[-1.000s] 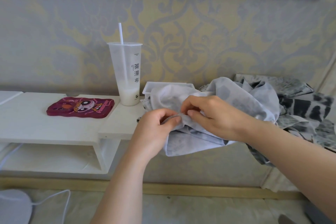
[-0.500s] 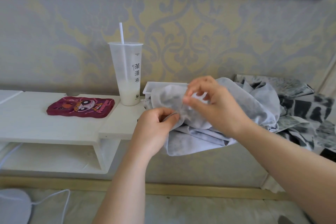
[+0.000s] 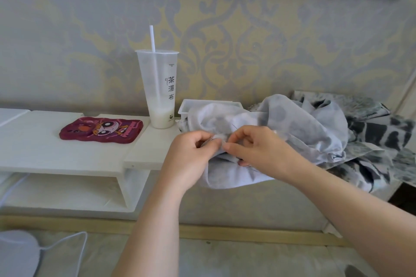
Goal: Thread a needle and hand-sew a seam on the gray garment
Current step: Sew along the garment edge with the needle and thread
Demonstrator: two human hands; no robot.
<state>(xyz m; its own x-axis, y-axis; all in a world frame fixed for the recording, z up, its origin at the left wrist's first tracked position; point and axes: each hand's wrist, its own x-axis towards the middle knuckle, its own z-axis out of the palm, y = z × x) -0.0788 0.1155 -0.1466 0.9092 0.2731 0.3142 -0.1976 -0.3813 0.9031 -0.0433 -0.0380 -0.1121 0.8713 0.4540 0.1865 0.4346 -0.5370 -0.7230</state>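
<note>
Damask wallpaper (image 3: 258,29); white shelf (image 3: 45,153); gray garment (image 3: 304,128) near cup (image 3: 157,87)

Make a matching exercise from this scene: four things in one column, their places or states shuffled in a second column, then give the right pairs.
Things
1. plastic cup
2. red phone case
3. gray garment
4. white tray

States
A. partly covered by cloth
B. pinched by the left hand and the right hand
C. upright, straw in it, nearly empty
D. lying flat on the white shelf

Pairs: 1-C, 2-D, 3-B, 4-A
</note>
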